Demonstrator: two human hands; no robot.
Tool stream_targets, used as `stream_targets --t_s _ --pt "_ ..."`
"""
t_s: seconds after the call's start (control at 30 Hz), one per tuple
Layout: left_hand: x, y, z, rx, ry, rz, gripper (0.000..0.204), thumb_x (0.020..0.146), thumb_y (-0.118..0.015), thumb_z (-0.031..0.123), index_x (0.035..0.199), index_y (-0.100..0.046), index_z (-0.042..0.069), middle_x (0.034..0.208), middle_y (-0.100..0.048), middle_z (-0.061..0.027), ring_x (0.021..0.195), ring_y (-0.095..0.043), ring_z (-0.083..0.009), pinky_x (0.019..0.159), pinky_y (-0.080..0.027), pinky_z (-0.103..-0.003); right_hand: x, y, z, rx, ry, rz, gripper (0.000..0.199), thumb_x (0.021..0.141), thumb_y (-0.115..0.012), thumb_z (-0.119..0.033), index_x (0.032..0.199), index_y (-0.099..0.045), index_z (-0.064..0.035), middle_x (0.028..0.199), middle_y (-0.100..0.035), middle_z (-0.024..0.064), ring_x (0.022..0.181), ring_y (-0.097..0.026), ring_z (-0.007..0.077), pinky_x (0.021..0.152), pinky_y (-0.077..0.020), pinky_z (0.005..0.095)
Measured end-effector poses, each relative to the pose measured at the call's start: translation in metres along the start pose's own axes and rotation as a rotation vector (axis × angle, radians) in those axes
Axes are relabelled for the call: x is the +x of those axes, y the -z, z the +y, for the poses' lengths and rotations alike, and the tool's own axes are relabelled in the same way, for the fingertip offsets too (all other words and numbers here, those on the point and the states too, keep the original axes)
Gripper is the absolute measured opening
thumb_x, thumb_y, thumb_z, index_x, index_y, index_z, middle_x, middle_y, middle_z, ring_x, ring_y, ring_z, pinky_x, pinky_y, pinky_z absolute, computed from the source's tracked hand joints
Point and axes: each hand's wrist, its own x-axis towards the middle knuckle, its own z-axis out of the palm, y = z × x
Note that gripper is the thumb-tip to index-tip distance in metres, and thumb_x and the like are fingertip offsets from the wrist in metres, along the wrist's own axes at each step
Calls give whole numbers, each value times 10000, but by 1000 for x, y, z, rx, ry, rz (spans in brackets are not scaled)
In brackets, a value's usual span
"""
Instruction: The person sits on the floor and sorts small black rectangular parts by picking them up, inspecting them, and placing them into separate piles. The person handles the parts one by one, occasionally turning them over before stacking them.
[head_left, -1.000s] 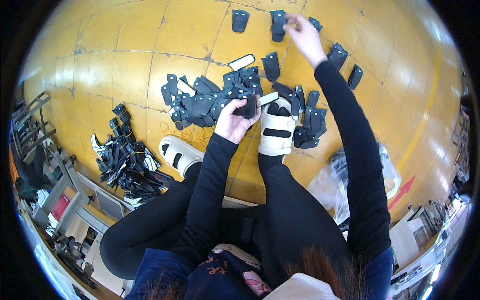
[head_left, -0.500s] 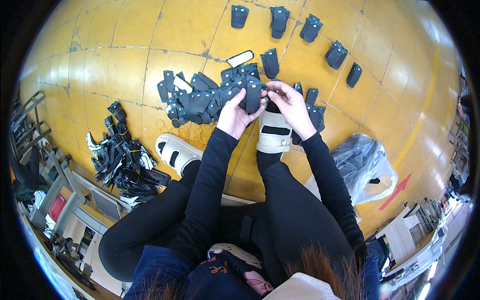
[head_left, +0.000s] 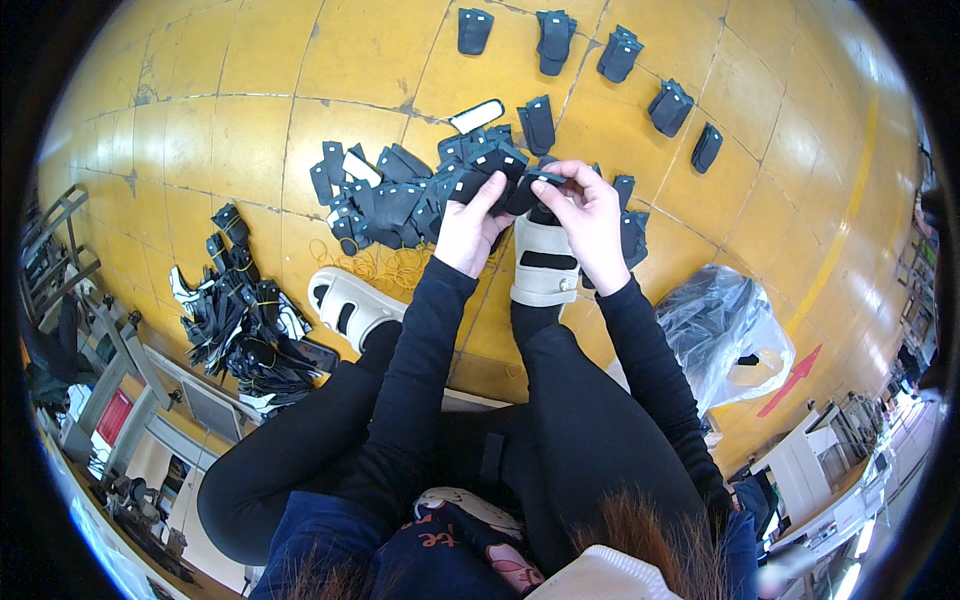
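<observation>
My L hand (head_left: 470, 236) gripped a few pads (head_left: 489, 160), my R hand (head_left: 595, 222) pinched another pad (head_left: 524, 194), all by the pile (head_left: 395, 207), so a loose grip might've dropped & mixed some w/ it.

Black pieces (head_left: 489, 159), yellow floor (head_left: 240, 130), 2 cream sandals (head_left: 545, 240), red arrow (head_left: 791, 381)

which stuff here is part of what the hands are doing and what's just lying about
Probably in use:
- dark pieces in left hand and right hand
- dark pile
- small stacks

Probably lying about:
- plastic bag
- banded bundles, untouched
</observation>
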Motion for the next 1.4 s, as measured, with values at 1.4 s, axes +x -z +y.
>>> stream_targets --t_s 1.4 --pt "9 -1 31 143 255 -418 516 1003 -350 417 1408 -310 99 1300 -515 -206 998 -589 -171 850 -474 -297 4 188 101 187 -125 635 413 825 -601 52 1225 -508 8 955 -605 81 805 -562 103 705 -465 229"
